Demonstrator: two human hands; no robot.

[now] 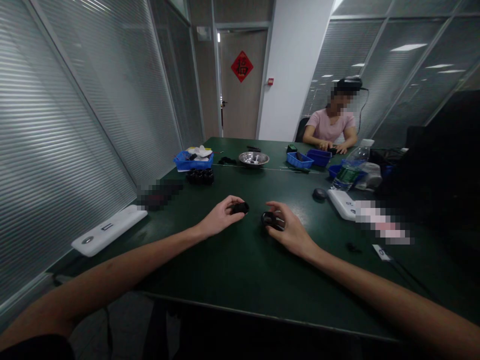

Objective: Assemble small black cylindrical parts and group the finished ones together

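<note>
My left hand (224, 216) is closed round a small black part (240, 208), gripping it between thumb and fingers above the green table (225, 270). To its right, my right hand (287, 227) holds a rounded black piece (270, 220) between thumb and fingers. The two black pieces are apart, with a short gap between them. Fine details of both pieces are too dark to make out.
A group of black cylinders (200, 176) and a blue basket (194, 161) stand at the back left. Behind my hands is a metal bowl (254, 159). A bottle (350, 167), a black round object (319, 194) and a white device (341, 204) are right. A person (332, 125) sits across.
</note>
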